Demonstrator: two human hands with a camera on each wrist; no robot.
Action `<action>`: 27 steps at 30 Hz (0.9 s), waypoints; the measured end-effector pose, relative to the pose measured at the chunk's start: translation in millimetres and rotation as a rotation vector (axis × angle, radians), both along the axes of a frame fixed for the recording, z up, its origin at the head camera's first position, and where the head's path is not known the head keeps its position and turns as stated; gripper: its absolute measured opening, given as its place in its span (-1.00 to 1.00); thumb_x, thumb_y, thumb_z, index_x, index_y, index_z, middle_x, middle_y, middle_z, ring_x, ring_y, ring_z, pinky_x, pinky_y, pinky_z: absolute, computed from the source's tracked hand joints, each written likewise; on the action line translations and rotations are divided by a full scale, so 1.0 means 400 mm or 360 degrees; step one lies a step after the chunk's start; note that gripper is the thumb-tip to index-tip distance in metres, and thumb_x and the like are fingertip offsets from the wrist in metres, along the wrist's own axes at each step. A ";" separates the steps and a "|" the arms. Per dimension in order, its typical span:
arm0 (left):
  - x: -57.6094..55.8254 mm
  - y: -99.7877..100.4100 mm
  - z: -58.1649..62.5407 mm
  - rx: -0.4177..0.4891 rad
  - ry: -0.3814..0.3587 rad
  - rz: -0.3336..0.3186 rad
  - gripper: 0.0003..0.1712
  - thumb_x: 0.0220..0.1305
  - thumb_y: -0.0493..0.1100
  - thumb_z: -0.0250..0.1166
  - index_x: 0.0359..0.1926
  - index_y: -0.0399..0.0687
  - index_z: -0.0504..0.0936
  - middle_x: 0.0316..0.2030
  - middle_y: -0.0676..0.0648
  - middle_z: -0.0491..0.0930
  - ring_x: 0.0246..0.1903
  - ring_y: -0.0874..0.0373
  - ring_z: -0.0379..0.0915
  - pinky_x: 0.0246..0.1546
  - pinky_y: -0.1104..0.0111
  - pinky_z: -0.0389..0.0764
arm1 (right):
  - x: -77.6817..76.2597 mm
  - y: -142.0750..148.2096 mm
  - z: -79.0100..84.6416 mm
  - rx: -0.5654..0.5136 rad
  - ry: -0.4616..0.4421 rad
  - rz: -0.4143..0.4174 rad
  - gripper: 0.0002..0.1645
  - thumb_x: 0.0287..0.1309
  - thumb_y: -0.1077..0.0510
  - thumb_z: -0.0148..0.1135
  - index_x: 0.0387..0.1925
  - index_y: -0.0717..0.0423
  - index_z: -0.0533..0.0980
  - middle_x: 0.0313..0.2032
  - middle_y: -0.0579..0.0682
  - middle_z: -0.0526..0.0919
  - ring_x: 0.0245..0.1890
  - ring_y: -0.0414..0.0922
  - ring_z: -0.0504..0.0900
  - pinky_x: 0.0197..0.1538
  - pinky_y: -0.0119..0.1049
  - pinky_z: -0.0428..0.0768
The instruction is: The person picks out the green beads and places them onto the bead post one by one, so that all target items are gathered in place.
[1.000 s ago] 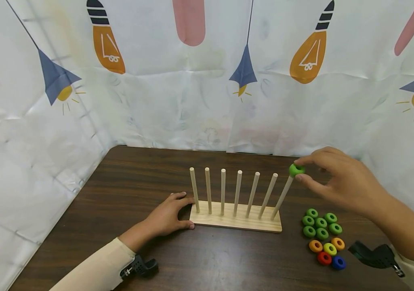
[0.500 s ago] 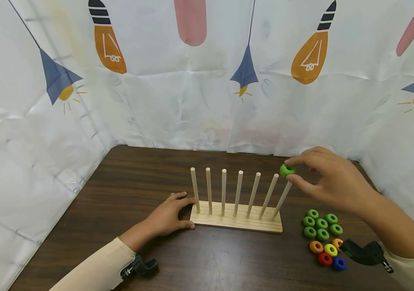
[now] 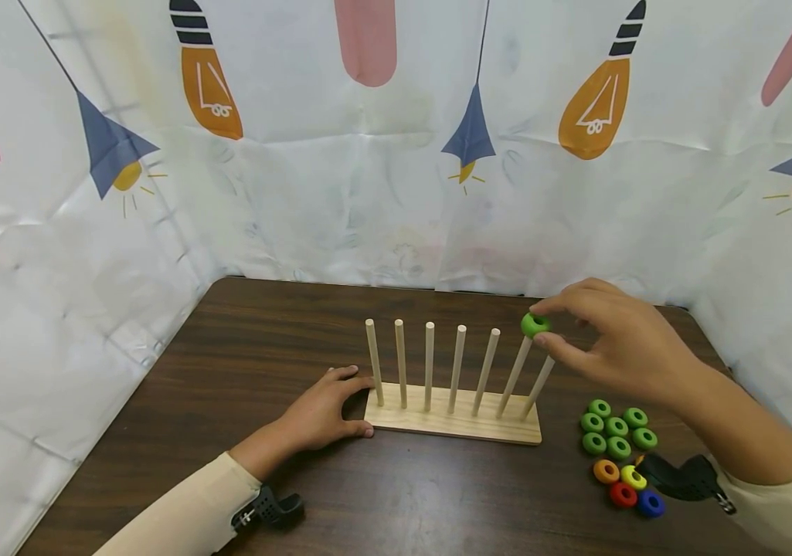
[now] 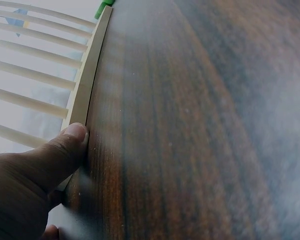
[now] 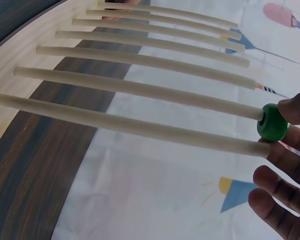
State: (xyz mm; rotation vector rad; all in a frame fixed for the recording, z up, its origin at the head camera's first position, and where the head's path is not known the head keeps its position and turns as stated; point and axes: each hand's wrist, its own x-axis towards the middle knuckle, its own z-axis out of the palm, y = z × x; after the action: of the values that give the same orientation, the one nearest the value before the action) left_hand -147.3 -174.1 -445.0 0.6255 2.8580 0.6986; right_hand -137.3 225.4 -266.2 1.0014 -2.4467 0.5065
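Between thumb and index finger, my right hand (image 3: 618, 340) pinches a green bead (image 3: 535, 325) with a hole through it. The bead (image 5: 273, 123) is at the tip of the second peg (image 5: 140, 90) from the right; I cannot tell whether the peg has entered the hole. The other right fingers are spread, near the tip of the rightmost peg (image 5: 130, 127). My left hand (image 3: 319, 411) holds the left end of the wooden peg rack (image 3: 451, 421), thumb (image 4: 70, 140) against the front edge of its base. Several upright pegs stand in a row, with no beads down their shafts.
Several green beads (image 3: 616, 427) lie right of the rack. Closer to me are orange (image 3: 606, 471), yellow (image 3: 633, 477), red (image 3: 622, 495) and blue (image 3: 650, 503) beads, partly behind the right wrist's black camera mount (image 3: 681, 476). A printed curtain (image 3: 396, 216) hangs behind the dark table (image 3: 284, 332).
My right hand has moved left with the green bead, from the rightmost peg's tip to the tip of the peg beside it. The left hand and the rack have stayed put.
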 end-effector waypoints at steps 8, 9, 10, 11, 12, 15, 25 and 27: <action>-0.002 -0.003 -0.002 0.0009 -0.0008 0.0000 -0.18 0.08 0.16 0.59 0.35 0.11 0.57 0.42 -0.31 0.32 0.41 -0.43 0.14 0.21 -0.25 0.44 | -0.002 -0.022 0.004 0.0011 -0.0032 0.0042 -0.57 0.04 0.19 0.56 -0.01 -0.11 0.69 -0.11 -0.25 0.69 -0.15 -0.27 0.57 -0.26 -0.33 0.61; -0.002 -0.003 -0.003 0.0012 -0.0009 0.0001 -0.18 0.08 0.16 0.60 0.35 0.11 0.57 0.42 -0.31 0.32 0.41 -0.44 0.14 0.21 -0.26 0.44 | -0.003 -0.024 0.003 0.0014 -0.0033 0.0045 -0.58 0.04 0.19 0.56 -0.01 -0.10 0.69 -0.11 -0.25 0.69 -0.15 -0.28 0.57 -0.27 -0.32 0.61; -0.002 -0.003 -0.004 0.0013 -0.0010 0.0001 -0.19 0.08 0.16 0.60 0.35 0.11 0.57 0.43 -0.31 0.32 0.41 -0.44 0.14 0.21 -0.26 0.44 | -0.003 -0.026 0.003 0.0014 -0.0034 0.0051 -0.58 0.05 0.19 0.56 -0.02 -0.09 0.69 -0.11 -0.25 0.69 -0.15 -0.28 0.57 -0.28 -0.31 0.62; -0.002 -0.004 -0.005 0.0014 -0.0009 0.0002 -0.19 0.08 0.16 0.60 0.35 0.12 0.57 0.43 -0.30 0.32 0.41 -0.45 0.14 0.21 -0.26 0.44 | -0.004 -0.028 0.003 0.0015 -0.0034 0.0055 -0.58 0.05 0.19 0.56 -0.02 -0.09 0.69 -0.11 -0.25 0.68 -0.16 -0.29 0.56 -0.29 -0.32 0.61; -0.003 -0.004 -0.006 0.0015 -0.0009 0.0003 -0.19 0.08 0.16 0.60 0.35 0.12 0.57 0.43 -0.30 0.31 0.41 -0.45 0.13 0.21 -0.26 0.44 | -0.004 -0.029 0.002 0.0014 -0.0033 0.0061 -0.59 0.05 0.19 0.56 -0.02 -0.09 0.69 -0.11 -0.25 0.68 -0.16 -0.29 0.56 -0.29 -0.33 0.61; -0.003 -0.004 -0.008 0.0019 -0.0010 0.0008 -0.19 0.08 0.16 0.60 0.34 0.14 0.57 0.43 -0.29 0.31 0.41 -0.46 0.13 0.20 -0.27 0.44 | -0.008 -0.035 0.001 0.0009 -0.0026 0.0077 -0.59 0.05 0.18 0.56 -0.03 -0.09 0.69 -0.11 -0.25 0.68 -0.14 -0.29 0.56 -0.29 -0.35 0.59; -0.002 -0.003 -0.005 0.0030 -0.0004 -0.0001 -0.19 0.06 0.16 0.61 0.34 0.14 0.58 0.43 -0.30 0.31 0.41 -0.46 0.13 0.21 -0.25 0.45 | -0.009 -0.056 -0.001 0.0008 -0.0075 0.0077 -0.63 0.09 0.14 0.55 -0.03 -0.12 0.69 -0.13 -0.27 0.66 -0.19 -0.32 0.52 -0.36 -0.34 0.60; -0.001 -0.004 -0.004 0.0037 0.0004 -0.0015 -0.18 0.06 0.15 0.61 0.35 0.13 0.57 0.42 -0.31 0.31 0.41 -0.45 0.14 0.21 -0.24 0.45 | -0.009 -0.060 -0.001 0.0013 -0.0084 0.0080 -0.64 0.10 0.12 0.54 -0.03 -0.13 0.69 -0.14 -0.28 0.66 -0.20 -0.33 0.52 -0.36 -0.34 0.60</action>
State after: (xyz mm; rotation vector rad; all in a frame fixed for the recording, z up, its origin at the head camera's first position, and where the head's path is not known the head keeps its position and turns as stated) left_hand -147.9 -175.6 -446.8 0.6431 2.8511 0.7314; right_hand -140.9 201.2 -266.4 1.0679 -2.4772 0.5471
